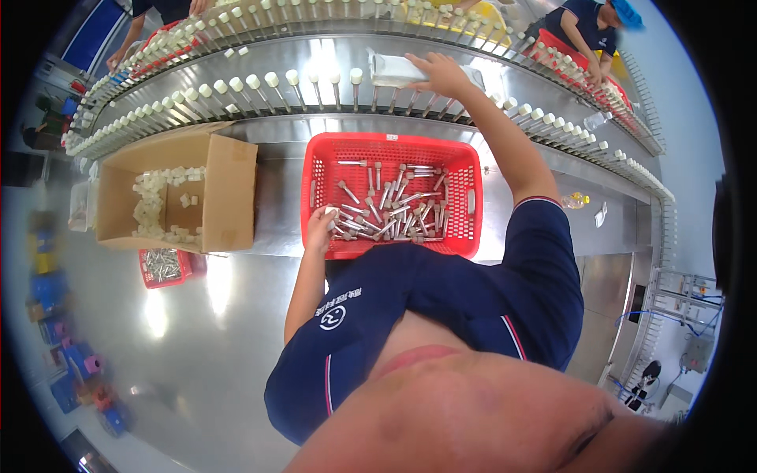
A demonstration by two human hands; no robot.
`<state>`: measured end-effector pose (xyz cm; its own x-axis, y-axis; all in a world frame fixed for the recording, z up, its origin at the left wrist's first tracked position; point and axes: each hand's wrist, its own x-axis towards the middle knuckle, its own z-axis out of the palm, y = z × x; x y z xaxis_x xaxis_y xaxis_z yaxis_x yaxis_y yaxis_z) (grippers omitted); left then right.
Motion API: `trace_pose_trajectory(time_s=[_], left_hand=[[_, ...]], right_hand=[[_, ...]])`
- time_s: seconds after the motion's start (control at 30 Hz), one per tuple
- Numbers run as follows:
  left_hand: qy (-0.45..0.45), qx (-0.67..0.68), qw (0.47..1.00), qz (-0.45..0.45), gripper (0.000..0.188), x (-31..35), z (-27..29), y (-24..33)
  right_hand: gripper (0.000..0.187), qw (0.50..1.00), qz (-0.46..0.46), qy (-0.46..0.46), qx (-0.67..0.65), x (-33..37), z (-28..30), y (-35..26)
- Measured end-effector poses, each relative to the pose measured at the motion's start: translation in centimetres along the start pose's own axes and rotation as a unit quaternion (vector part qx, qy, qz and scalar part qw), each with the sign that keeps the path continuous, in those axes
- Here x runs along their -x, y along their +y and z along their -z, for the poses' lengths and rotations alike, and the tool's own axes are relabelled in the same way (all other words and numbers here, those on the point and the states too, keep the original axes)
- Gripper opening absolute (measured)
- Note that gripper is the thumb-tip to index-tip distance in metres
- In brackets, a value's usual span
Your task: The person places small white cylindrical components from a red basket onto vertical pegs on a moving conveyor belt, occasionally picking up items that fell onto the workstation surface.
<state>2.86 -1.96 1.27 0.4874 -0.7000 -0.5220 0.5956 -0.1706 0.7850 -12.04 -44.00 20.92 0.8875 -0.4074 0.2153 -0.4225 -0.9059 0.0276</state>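
Observation:
A red plastic basket (pixel 469 197) holds several loose grey tubes with white caps (pixel 390 206). My left hand (pixel 321 227) reaches into the basket's near left corner among the tubes; whether it grips one I cannot tell. My right hand (pixel 440 73) is stretched out to the conveyor (pixel 315 55), fingers spread over the row of upright pegs (pixel 331 87), next to a white packet-like thing (pixel 394 72). Many pegs carry white-capped tubes.
An open cardboard box (pixel 229 189) with white caps inside stands left of the basket. A smaller red basket (pixel 164 266) of grey tubes lies below it. Other people work at the far side of the conveyor, top left and top right (pixel 587 31). A shiny steel table lies underneath.

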Motion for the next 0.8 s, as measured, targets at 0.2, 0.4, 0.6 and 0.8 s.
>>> trace_pose_trajectory(time_s=[0.2,0.4,0.6,0.8], left_hand=[[-0.017,-0.009,1.0,-0.015,0.024,-0.3,-1.2,1.7],[-0.023,0.011,1.0,-0.01,0.019,-0.1,1.0,1.2],[-0.004,-0.019,1.0,-0.023,0.019,-0.5,0.6,3.2],[0.002,-0.003,0.999,-0.053,0.023,-0.7,0.1,4.2]], right_hand=[[0.073,0.998,0.05,0.031,-0.013,1.8,-0.8,2.9],[0.071,0.996,0.047,0.071,-0.031,0.8,0.4,2.6],[0.068,0.979,0.159,0.121,-0.034,-8.4,0.0,-3.9],[0.067,0.988,0.148,0.029,-0.037,-7.7,-1.1,-4.6]])
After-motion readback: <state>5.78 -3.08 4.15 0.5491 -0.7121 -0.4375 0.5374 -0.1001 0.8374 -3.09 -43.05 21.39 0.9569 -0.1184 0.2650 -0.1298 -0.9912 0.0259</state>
